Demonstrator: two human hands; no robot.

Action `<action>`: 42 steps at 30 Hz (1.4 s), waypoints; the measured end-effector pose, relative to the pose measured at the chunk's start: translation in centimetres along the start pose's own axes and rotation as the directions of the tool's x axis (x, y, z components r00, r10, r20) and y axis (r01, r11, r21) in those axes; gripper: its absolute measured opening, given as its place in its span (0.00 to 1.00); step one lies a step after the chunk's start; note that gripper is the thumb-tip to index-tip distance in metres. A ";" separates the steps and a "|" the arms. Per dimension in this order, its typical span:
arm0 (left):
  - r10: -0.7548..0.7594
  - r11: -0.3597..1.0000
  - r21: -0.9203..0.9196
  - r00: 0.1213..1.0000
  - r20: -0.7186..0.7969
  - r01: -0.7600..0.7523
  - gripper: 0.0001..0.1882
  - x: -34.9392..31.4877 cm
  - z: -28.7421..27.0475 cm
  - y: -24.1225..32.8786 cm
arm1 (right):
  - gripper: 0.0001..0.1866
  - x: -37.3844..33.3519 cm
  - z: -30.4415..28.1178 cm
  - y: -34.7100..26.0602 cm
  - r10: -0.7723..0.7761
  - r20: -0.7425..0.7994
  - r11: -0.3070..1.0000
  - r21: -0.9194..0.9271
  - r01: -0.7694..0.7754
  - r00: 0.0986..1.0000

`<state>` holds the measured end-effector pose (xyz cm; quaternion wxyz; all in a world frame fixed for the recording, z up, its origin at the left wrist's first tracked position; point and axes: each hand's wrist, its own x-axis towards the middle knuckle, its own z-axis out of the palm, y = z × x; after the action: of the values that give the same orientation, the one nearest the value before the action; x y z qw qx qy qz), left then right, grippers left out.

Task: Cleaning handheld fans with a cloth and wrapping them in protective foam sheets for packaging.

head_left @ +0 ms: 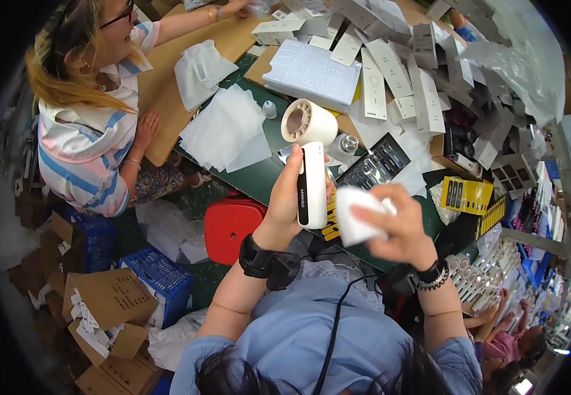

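Note:
My left hand (285, 194) is closed around a white, rounded handheld device (313, 187) with a black strip down its side, held upright in front of me. Just past its upper end is a cream cylinder (318, 124) with a ribbed round opening; whether the two are joined I cannot tell. In my right hand (397, 224), blurred by motion, is a white cloth (354, 217), bunched close to the device's right side. Beyond the device stand a clear bottle with a metal top (345, 146) and a small white dropper bottle (270, 109).
White sheets (226, 125) lie on the green table (249, 179). Farther off are a stacked white tray (312, 74) and many white boxes (387, 69). A black tray (376, 163) lies right of centre. A red stool (233, 227) stands below left. A co-worker (88, 131) sits at left.

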<state>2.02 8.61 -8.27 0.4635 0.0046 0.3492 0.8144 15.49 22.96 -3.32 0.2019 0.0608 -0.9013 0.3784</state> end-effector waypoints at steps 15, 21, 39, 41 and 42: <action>-0.121 0.976 0.174 0.990 -0.079 0.133 0.24 -1.1 2.4 -0.6 | 0.26 -0.1 1.4 -1.2 -0.129 -0.025 0.981 -0.148 0.124 0.991; -0.168 0.976 0.137 0.985 -0.045 0.172 0.24 -1.9 1.9 -0.6 | 0.26 -1.3 1.8 -2.8 -0.108 0.023 0.987 -0.113 0.110 0.994; -0.150 0.980 0.151 0.981 0.125 0.130 0.27 -2.2 3.2 0.5 | 0.23 0.3 -1.5 -0.2 0.020 -0.301 0.997 0.075 0.002 0.953; -0.183 0.974 0.159 0.974 0.135 0.161 0.28 -2.3 3.5 0.6 | 0.23 0.4 -1.6 -0.4 0.038 -0.235 0.998 0.064 -0.024 0.971; -0.183 0.974 0.161 0.973 0.139 0.160 0.28 -2.2 3.8 0.4 | 0.23 0.7 -1.3 -0.7 0.036 -0.237 0.998 0.061 -0.023 0.971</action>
<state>4.20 8.98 -4.46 0.5561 0.0711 0.3713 0.7401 15.41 23.46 -1.74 0.3011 0.0074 -0.8601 0.4117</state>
